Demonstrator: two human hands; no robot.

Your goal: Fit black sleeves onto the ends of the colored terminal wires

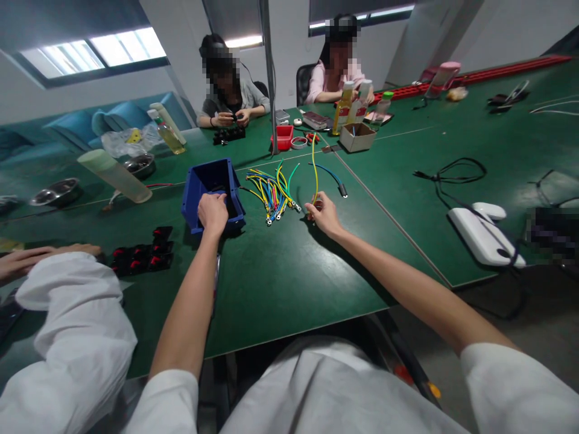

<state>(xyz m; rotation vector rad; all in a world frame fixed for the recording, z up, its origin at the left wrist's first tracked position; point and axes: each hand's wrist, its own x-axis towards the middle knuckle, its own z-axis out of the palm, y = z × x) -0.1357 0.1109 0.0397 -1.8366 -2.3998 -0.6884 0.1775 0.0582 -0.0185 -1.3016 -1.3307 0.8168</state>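
My right hand [324,215] pinches a yellow wire [315,166] near its lower end, and the wire stands up from my fingers. My left hand [213,212] reaches over the near wall into a blue plastic bin [192,202]. Its fingertips are mostly hidden, and what they touch in there does not show. Between my hands lies a loose pile of yellow, blue, green and red wires [274,191] with ring terminals at their near ends. Right of the held wire, a single blue wire [329,171] with a black sleeve and a ring terminal rests on the green table [280,289].
Black parts with red marks [142,256] sit left of the bin, beside a co-worker's white sleeve [76,319]. A metal pole [271,84] rises behind the wires. A red box [284,137], a cardboard box [357,137] and a white device [484,235] are farther off. Two people sit across.
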